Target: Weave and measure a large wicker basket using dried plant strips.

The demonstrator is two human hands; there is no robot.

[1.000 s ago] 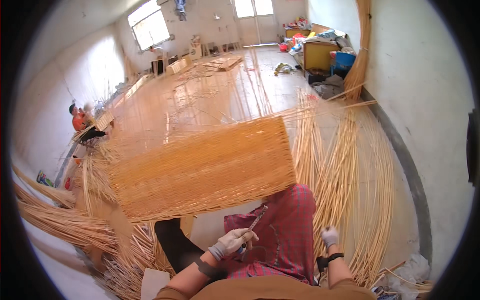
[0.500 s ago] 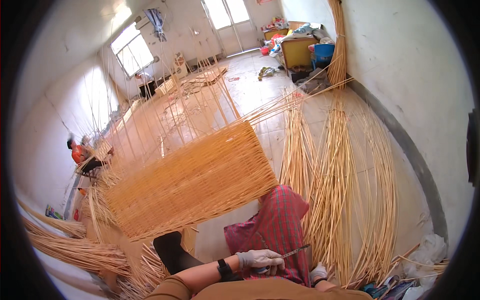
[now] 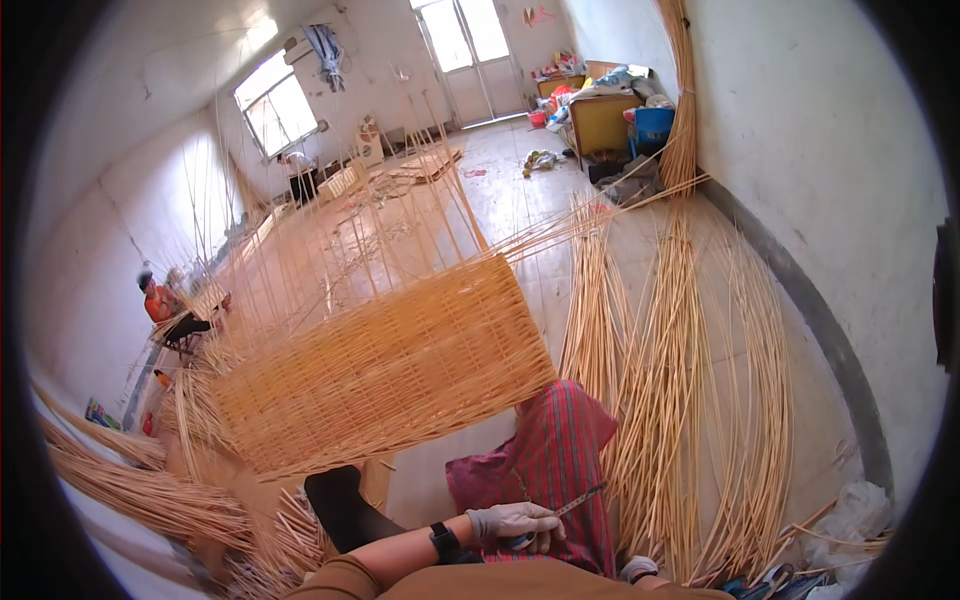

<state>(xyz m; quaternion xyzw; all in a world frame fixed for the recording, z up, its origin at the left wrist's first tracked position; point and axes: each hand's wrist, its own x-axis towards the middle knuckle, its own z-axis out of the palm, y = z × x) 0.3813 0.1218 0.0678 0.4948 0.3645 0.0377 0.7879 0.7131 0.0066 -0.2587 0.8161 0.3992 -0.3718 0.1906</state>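
My left hand (image 3: pixel 516 524), in a pale glove, is closed around a narrow flat metal strip with spaced marks (image 3: pixel 582 498); its exact kind is unclear. The strip points up and right over a red plaid cloth (image 3: pixel 560 465) on my lap. A small dark blue part shows below the fingers. Low at the right, my right hand (image 3: pixel 638 570) is gloved and mostly cut off by my body, its fingers hidden, close to loose cane strands. In front of my knees stands a tilted woven wicker panel (image 3: pixel 390 370), with long bare stakes rising from its far edge.
Long cane bundles (image 3: pixel 665 400) lie along the right floor, and more cane (image 3: pixel 150 490) is at the left. One bundle leans on the wall (image 3: pixel 681 110). A person in orange (image 3: pixel 160 305) sits at the far left. A yellow cabinet (image 3: pixel 603 125) and blue bucket (image 3: pixel 654 125) stand behind.
The strip in my left hand has shifted slightly left and tilts up more. My right hand has slipped lower, with less of it showing. The view has tilted a little.
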